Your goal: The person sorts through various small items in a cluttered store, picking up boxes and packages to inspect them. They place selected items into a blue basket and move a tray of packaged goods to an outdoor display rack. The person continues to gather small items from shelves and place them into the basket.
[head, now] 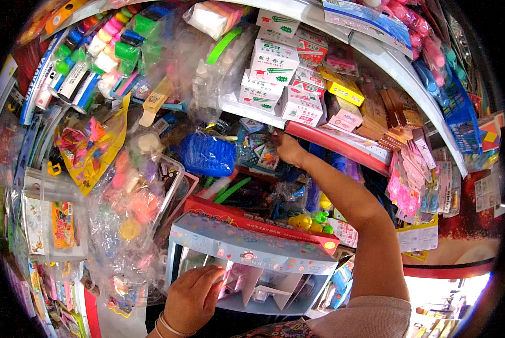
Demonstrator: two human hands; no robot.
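My right hand reaches in beneath a red shelf edge, among small clear packets of printed pieces. Its fingertips are partly hidden there, so I cannot see whether they grip anything. My left hand, with bands at the wrist, is at the front left of a light blue cardboard display box. Its fingers are bent close together by the box's opening; whether they hold the box is unclear. White partitions and small clear packages show inside this box. A red printed box lies right behind it.
Small white chalk boxes are stacked on the shelf above my right hand. A blue plastic-wrapped bundle sits left of that hand. Bagged coloured balls crowd the left side. Pink packaged goods hang at right. Yellow toy ducks lie behind the boxes.
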